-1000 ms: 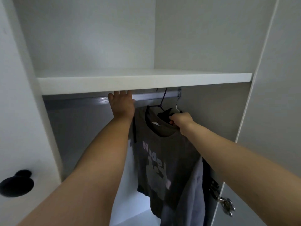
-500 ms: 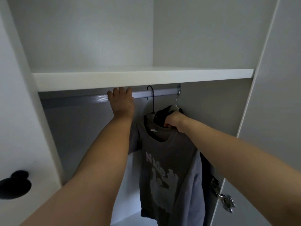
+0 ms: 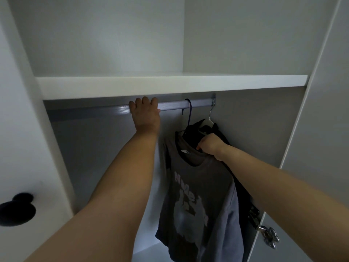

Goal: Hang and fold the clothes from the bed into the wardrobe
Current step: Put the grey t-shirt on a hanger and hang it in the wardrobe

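A grey printed T-shirt (image 3: 200, 195) hangs on a dark hanger (image 3: 189, 114) whose hook sits over the silver wardrobe rail (image 3: 198, 105). My right hand (image 3: 210, 146) grips the shirt's collar at the right shoulder. My left hand (image 3: 145, 114) holds the rail, fingers curled over its top, left of the hook. Behind the shirt a dark garment (image 3: 198, 129) hangs on a white hanger (image 3: 209, 118) at the rail's right end.
A white shelf (image 3: 170, 84) runs just above the rail. A black round knob (image 3: 17, 208) sits on the left panel. A metal hinge (image 3: 266, 233) sticks out on the right door edge. The wardrobe floor (image 3: 147, 254) shows below the shirt.
The dark hanger's hook has gone over the rail and now hangs from it. My right hand has dropped a little with the collar. My left hand stays on the rail.
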### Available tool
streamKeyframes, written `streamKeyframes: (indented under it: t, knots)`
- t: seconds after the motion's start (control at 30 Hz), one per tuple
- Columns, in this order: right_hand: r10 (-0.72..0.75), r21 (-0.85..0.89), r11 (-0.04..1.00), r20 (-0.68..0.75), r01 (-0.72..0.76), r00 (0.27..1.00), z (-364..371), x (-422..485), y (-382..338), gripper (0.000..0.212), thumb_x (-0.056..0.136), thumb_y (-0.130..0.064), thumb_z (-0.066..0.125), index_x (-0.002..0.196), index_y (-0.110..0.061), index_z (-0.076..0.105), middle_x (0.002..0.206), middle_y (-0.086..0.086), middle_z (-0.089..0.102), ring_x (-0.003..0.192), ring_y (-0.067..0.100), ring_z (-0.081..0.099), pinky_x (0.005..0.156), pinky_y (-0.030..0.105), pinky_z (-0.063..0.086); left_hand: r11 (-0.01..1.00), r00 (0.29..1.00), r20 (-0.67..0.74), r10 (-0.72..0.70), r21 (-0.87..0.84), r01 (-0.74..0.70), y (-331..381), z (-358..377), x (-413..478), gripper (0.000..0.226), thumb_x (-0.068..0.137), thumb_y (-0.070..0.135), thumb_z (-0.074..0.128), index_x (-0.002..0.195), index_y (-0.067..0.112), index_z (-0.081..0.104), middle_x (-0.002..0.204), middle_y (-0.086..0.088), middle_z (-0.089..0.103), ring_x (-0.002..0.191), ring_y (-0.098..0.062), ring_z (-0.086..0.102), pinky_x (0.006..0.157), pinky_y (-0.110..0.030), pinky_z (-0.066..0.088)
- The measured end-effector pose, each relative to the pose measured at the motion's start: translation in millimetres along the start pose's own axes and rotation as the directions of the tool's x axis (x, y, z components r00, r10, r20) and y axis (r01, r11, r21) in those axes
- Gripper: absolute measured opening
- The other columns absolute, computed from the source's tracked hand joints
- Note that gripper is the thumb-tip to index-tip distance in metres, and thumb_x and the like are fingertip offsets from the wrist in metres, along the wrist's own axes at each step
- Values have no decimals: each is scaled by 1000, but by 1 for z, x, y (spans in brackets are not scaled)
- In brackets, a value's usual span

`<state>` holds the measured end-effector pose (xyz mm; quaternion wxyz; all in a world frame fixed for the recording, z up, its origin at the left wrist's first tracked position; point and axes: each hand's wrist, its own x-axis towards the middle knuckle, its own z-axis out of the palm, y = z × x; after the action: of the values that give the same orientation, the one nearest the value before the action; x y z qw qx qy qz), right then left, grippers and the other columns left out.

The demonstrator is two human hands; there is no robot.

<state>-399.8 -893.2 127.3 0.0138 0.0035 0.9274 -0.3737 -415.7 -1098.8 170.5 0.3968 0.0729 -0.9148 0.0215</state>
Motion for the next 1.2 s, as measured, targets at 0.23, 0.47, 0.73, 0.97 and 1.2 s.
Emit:
streamKeyframes:
  t: [0.23, 0.47, 0.73, 0.97, 1.2]
  knots:
    - [-121, -108, 987, -2, 120, 993, 17, -4, 6, 25, 97, -12, 45, 81, -3, 61, 89, 13, 61, 91, 27, 58, 72, 27, 43, 1000, 1000, -11, 1, 24, -1, -1, 0, -1, 26, 99, 27, 43, 119, 11, 50, 112, -16, 53, 109, -34, 45, 103, -46, 26]
    - [-152, -165, 975, -12, 148, 988, 43, -15, 37, 24, 101, -21, 41, 83, -6, 51, 91, 12, 61, 77, 21, 52, 63, 24, 38, 1000, 997, -71, -1, -28, -1, 1, 2, -12, 40, 96, 29, 45, 132, 15, 50, 136, -12, 50, 132, -32, 37, 113, -45, 15]
    - [-257, -168, 957, -104, 237, 961, 45, -26, 51, 33, 98, -31, 48, 122, -7, 48, 104, 14, 64, 81, 26, 58, 62, 28, 43, 987, 995, 93, -33, -153, 47, 24, 1, -46, 67, 92, 24, 48, 151, 19, 17, 160, -11, 3, 146, -30, -6, 115, -50, -5]
    - [-388, -158, 919, -201, 361, 900, 44, -60, 51, 39, 95, -21, 51, 130, -6, 45, 120, 15, 58, 100, 30, 59, 69, 28, 42, 977, 977, 196, 81, -211, -39, 38, -2, -113, 69, 88, 20, 52, 150, 18, 21, 159, -12, 7, 146, -31, 5, 114, -52, 10]
    - [-455, -392, 847, -187, 358, 871, 46, -114, 50, 44, 90, -13, 50, 133, -6, 41, 125, 16, 46, 113, 28, 44, 84, 34, 45, 940, 953, 250, 171, -330, -82, 47, -24, -162, 67, 93, 23, 48, 151, 21, 16, 159, -11, 6, 145, -30, 8, 114, -49, 12]
